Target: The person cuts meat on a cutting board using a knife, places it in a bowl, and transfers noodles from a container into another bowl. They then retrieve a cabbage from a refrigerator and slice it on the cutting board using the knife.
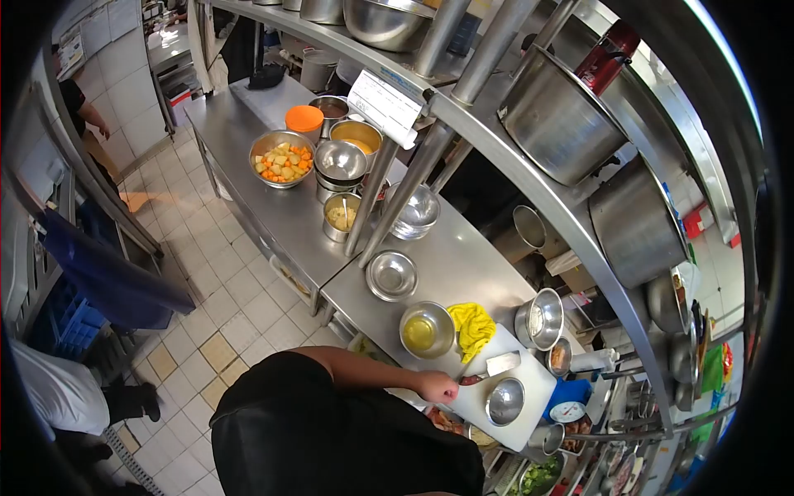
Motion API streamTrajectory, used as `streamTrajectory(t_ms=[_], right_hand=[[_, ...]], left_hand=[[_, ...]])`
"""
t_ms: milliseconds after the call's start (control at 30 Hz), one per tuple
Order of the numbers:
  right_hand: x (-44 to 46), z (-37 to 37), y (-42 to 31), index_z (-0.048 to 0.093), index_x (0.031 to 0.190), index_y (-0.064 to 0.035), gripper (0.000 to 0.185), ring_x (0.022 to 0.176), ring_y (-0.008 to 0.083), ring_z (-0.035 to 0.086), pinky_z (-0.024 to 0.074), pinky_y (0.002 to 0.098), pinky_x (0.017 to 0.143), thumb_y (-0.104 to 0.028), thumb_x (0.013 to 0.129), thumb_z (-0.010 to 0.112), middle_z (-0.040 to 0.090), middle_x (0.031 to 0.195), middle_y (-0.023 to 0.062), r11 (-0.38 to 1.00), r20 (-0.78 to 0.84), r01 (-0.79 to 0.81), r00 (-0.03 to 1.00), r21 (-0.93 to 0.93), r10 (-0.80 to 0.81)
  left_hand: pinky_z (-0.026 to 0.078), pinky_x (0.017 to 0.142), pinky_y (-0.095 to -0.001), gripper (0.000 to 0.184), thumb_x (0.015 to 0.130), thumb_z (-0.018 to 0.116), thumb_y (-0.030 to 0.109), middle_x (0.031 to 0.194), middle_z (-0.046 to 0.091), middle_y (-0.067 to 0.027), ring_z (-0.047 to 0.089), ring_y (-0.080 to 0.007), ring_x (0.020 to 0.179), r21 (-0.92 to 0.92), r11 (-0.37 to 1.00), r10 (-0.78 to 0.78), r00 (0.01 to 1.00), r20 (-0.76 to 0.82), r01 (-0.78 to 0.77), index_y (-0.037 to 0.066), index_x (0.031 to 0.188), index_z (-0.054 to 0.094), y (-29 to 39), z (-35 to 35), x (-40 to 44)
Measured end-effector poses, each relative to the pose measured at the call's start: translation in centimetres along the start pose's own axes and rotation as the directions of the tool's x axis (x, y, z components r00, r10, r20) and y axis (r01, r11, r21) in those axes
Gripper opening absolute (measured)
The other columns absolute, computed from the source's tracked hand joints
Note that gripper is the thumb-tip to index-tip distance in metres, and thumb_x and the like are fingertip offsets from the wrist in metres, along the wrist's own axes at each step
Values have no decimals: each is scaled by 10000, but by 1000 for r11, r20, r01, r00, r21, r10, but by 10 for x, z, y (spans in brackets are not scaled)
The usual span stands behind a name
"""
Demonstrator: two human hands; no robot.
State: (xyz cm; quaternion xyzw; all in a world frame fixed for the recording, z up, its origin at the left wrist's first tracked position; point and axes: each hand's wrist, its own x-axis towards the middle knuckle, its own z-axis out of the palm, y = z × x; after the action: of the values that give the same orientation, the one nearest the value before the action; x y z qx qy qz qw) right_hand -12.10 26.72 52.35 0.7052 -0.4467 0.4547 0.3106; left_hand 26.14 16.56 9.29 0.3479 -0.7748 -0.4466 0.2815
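Note:
My left hand (pixel 437 386) is curled closed at the near edge of a white cutting board (pixel 542 382). Whatever it may hold is hidden. Just beyond the knuckles, apart from them, a broad-bladed cleaver (pixel 503 363) with a reddish-brown handle lies on the board. A small steel bowl (pixel 504 402) stands on the board beside it. Behind the cleaver is a bunched yellow cloth (pixel 473 329), next to a steel bowl with yellow liquid (pixel 427 331). Reddish food (pixel 447 420) shows partly below my hand. My right hand is out of view.
Steel counter (pixel 285 211) holds a bowl of cut potatoes and carrots (pixel 282 159), an empty bowl (pixel 391 275) and several pots. A shelf rail (pixel 546 157) with large pots (pixel 562 116) runs overhead. A scale (pixel 567 412) stands past the board. Another person (pixel 62 388) is at left.

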Motion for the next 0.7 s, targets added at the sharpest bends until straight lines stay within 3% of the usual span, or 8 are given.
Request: streamTrajectory(t_ms=[333,467,567,633,667,700], right_hand=[[-113,-4,-5,670,1040,43,440,842,271,651,522,370,753,-359,880,592,679,933,162,966,159,-245,960,79,230],[-137,-20,9,666,1045,44,463,837,258,650,522,361,755,-385,887,586,677,927,154,961,160,-247,961,126,226],[-153,-44,34,664,1048,44,482,833,249,649,522,354,756,-404,893,581,676,922,148,960,122,-225,971,165,207],[-157,-78,55,662,1050,45,494,830,242,648,522,349,757,-417,896,577,675,919,145,963,70,-192,981,186,182],[-159,-99,72,661,1051,45,500,829,239,648,522,347,758,-423,898,576,674,918,143,964,40,-172,985,204,167],[-158,-110,86,660,1052,45,506,828,236,647,522,344,758,-429,900,574,673,916,141,967,4,-129,991,218,131]], left_hand=[[501,708,-364,173,845,625,238,860,695,-87,658,-238,797,-169,983,-22,967,253,66,86,902,683,-16,35,-11],[502,716,-367,174,839,627,222,855,688,-94,655,-243,799,-124,987,-76,972,223,106,77,913,689,-3,53,-19],[506,637,-339,139,827,620,210,761,699,-54,640,-173,684,-93,989,116,993,-3,-115,85,808,677,-13,82,-30],[498,710,-331,171,875,628,207,827,676,-85,629,-168,783,-307,952,27,998,61,-7,46,904,677,6,79,-53],[496,688,-322,175,892,625,204,825,669,-77,609,-142,782,-308,926,-181,974,139,217,43,930,681,18,75,-68],[505,688,-320,185,886,634,206,841,674,-85,615,-148,783,-181,974,-112,985,128,134,50,969,686,-29,105,-71]])
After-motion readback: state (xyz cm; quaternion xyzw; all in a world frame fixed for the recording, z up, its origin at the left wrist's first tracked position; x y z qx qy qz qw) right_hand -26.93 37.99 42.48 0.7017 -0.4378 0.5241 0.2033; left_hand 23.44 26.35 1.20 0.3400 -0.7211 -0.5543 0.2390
